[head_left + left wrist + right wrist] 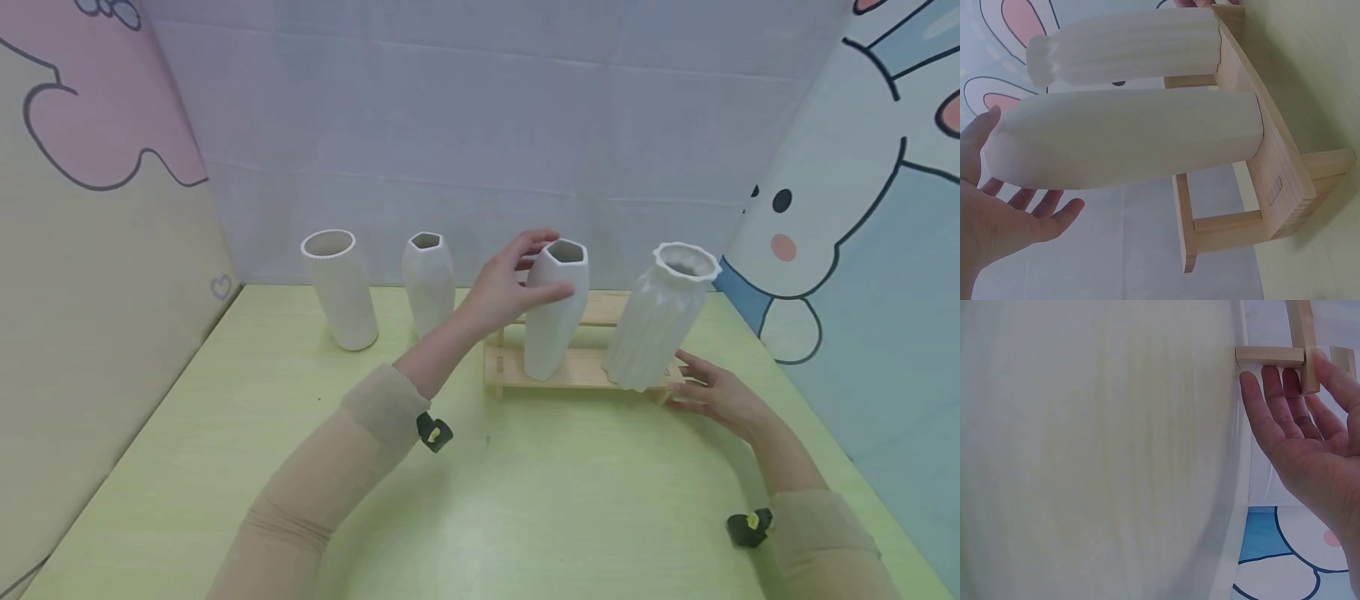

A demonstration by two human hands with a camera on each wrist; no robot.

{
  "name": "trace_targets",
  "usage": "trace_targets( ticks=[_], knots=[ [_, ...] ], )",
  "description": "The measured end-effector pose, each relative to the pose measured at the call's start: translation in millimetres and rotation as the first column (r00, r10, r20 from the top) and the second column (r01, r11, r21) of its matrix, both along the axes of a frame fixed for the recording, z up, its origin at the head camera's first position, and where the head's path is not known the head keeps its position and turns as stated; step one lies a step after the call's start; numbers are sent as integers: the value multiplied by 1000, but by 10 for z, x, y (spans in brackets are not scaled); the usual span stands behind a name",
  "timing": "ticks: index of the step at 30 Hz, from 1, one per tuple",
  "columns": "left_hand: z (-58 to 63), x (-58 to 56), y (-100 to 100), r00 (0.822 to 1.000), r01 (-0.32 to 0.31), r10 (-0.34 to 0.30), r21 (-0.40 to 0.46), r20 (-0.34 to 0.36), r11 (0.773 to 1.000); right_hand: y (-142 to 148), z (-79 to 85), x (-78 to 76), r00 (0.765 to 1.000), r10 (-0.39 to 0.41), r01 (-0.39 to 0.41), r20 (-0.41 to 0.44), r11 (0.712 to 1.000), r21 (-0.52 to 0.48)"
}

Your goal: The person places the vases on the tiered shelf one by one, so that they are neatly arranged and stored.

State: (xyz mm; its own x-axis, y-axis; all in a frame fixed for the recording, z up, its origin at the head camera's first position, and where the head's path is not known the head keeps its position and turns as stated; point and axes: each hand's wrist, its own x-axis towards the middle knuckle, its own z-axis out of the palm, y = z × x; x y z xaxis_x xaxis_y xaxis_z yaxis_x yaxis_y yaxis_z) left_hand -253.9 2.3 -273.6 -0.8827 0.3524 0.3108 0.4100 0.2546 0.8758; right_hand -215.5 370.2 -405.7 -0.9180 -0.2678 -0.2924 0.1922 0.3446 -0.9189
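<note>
Where the left hand (501, 288) grips, a vase (551, 333) stands.

Pale glare brightens the tabletop (491, 533) at six o'clock in the head view; both wrist views look hazy.

Left fingers (529, 242) curved high, right fingers (1261, 414) low
</note>
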Motion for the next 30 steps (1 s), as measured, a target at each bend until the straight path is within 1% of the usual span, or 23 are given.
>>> trace_targets(
  ticks=[4,8,14,18,22,27,30],
  knots=[
    [14,18,-109,1000,8,-8,4,-9,1000,0,-7,4,1000,-1,1,-5,1000,6],
    [67,41,-246,999,0,0,-10,-35,1000,-1,-7,12,1000,-4,4,-5,1000,21],
    [157,80,-452,996,-20,11,-98,-87,995,17,-3,17,1000,2,-1,-16,1000,27],
    [202,100,-592,994,-30,15,-137,-111,990,22,1,18,1000,5,-4,-21,999,42],
    [210,76,-759,988,-51,22,-191,-152,980,22,-2,16,1000,7,-7,-23,999,33],
    [232,46,-940,979,-54,14,-195,-203,979,17,-1,20,999,14,-13,-30,1000,26],
    [235,27,-1031,977,-61,17,-200,-213,978,10,3,22,999,17,-16,-33,999,30]
  ],
)
